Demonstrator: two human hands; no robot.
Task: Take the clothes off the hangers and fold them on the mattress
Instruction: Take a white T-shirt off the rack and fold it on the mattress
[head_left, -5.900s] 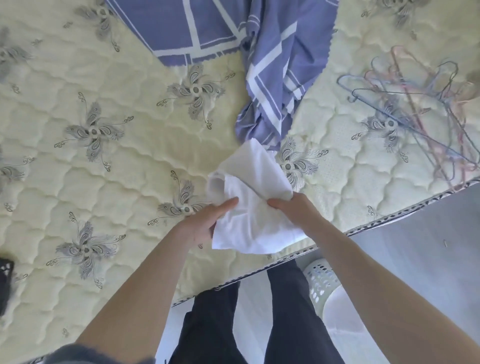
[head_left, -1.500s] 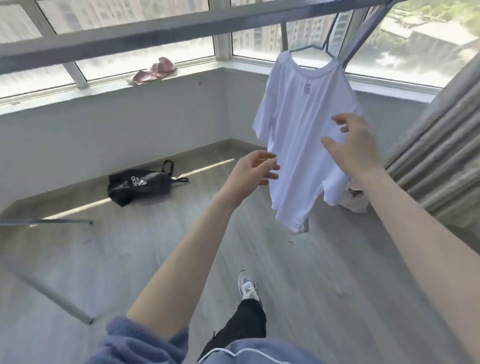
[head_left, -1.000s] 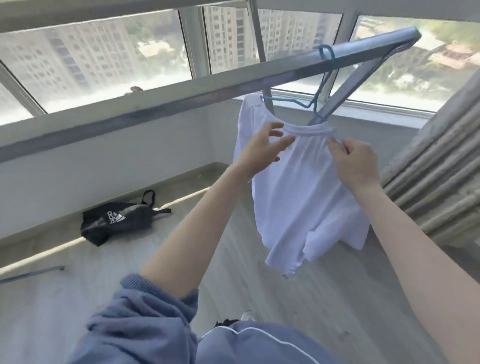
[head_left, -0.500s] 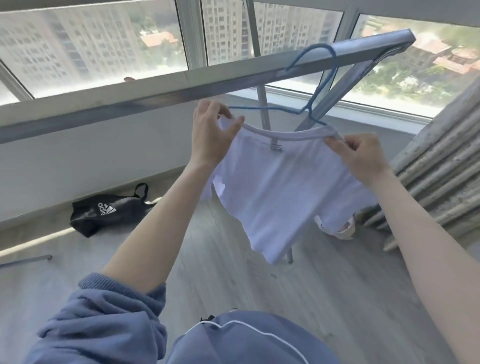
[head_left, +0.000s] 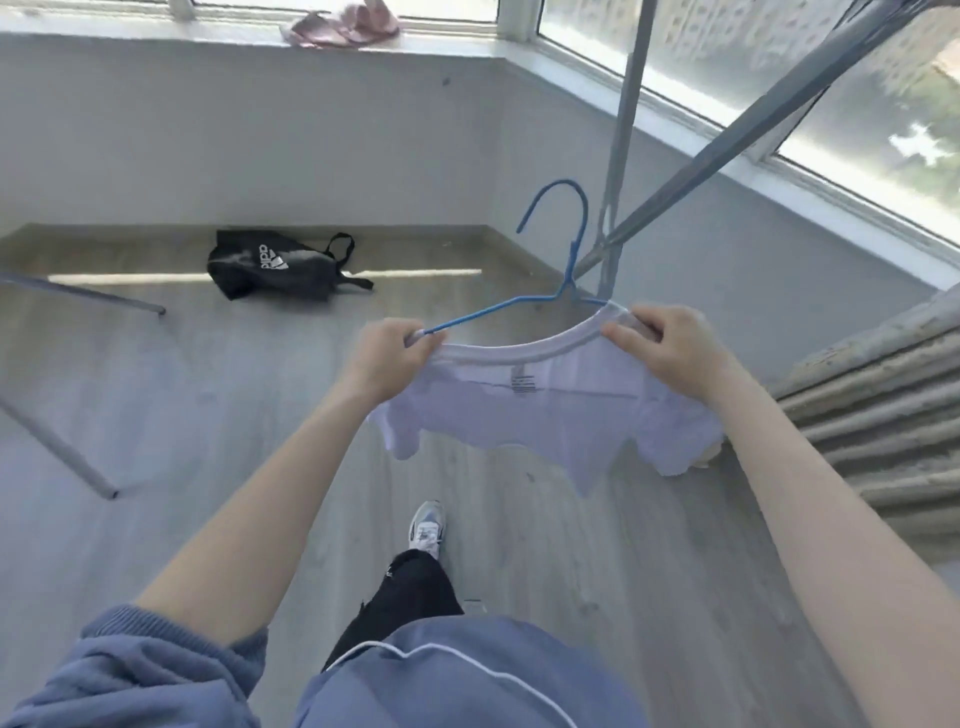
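Between the two hands, out in front of the chest, hangs a white shirt (head_left: 545, 415), held up by its collar (head_left: 519, 356) above the wooden floor (head_left: 208, 415). The left hand (head_left: 387, 358) is closed tight: its fingers (head_left: 415, 338) and thumb curl round the left end of the collar and, with it, the left end of a blue wire hanger (head_left: 570, 249). The right hand (head_left: 670, 353) is closed too, its fingers (head_left: 626, 328) pinching the right end of the collar. The collar stretches in a shallow curve from one grip to the other, and the body and sleeves of the shirt droop below the fingers. The hanger's left arm shows bare from the left fingers up to its neck; its right arm runs down into the collar towards the right fingers. Its hook stands above and between the hands, and seems to touch nothing.

Half a second ago that hook sat over the top bar of the drying rack (head_left: 753, 124). Now it is off the bar, both hands are lower, and the view tips further down to the floor.

Beyond the left fingers, well apart from them, a black bag (head_left: 280, 267) lies on the floor by the wall; what it holds cannot be told. Farther off, a pink cloth (head_left: 345, 26) lies on the window sill (head_left: 467, 44). Just right of the right fingers hang the folds of a curtain (head_left: 883, 415). Below the shirt, a pale shoe (head_left: 426, 527) stands on the floor.
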